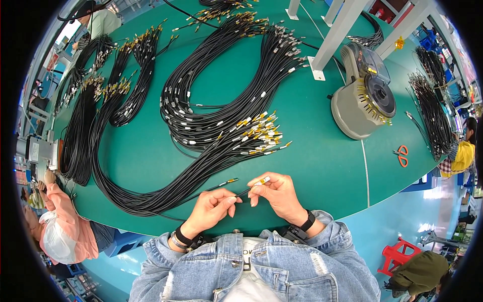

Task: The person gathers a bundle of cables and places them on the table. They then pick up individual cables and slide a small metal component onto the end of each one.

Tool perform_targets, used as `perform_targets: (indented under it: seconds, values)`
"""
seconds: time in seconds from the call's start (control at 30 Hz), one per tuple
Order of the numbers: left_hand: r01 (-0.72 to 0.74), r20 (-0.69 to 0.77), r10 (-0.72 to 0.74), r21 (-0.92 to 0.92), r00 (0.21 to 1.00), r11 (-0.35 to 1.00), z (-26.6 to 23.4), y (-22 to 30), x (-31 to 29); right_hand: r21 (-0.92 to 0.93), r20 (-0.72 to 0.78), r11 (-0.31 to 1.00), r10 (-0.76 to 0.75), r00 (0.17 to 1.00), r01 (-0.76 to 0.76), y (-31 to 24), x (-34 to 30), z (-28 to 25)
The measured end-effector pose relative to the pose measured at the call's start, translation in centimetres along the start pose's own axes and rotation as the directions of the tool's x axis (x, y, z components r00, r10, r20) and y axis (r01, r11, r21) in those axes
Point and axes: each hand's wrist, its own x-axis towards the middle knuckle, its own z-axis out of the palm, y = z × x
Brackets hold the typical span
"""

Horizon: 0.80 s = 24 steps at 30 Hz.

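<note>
Near the table's front edge, my left hand (212,208) pinches a thin black cable (243,193) between thumb and fingers. My right hand (277,196) closes on the same cable close to its end, where a white and yellow tip (263,181) sticks out past the thumb. Another cable end (232,180), with a yellow band, lies on the table just beyond my left hand. Behind both hands curves a thick bundle of black cables (151,199), its many white and yellow ends (259,133) fanned out to the right.
More cable bundles (176,85) cover the green table (322,176) at the back and left. A grey round dispenser (358,103) stands at right beside a white metal post (329,43). Orange-handled scissors (402,156) lie near the right edge. A person in pink (68,221) sits at left.
</note>
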Motion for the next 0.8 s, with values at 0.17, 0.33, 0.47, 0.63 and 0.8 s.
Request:
perform_targets:
  seconds: [0.17,0.33,0.47,0.63,0.8]
  values:
    - [-0.063,-0.066,0.069,0.087,0.995,0.994,0.13,-0.14,-0.30,-0.003,-0.021,1.000,-0.003,1.000,0.002,0.04,-0.02,0.09]
    - [-0.118,-0.080,0.136,0.191,0.988,0.974,0.02,-0.16,-0.45,-0.019,-0.007,1.000,-0.016,1.000,0.015,0.13,-0.03,-0.13]
    - [-0.118,-0.075,0.136,0.199,0.988,0.973,-0.12,-0.22,-0.72,-0.022,-0.005,1.000,-0.011,1.000,0.011,0.04,-0.07,-0.02]
    - [-0.119,-0.059,0.132,0.191,0.989,0.974,-0.31,-0.30,-0.82,-0.032,-0.017,0.999,-0.007,1.000,0.007,0.09,-0.04,-0.21]
    - [-0.088,-0.078,0.103,0.170,0.992,0.981,-0.38,-0.76,-0.80,-0.046,0.028,0.999,-0.015,0.999,0.017,-0.21,-0.04,-0.34]
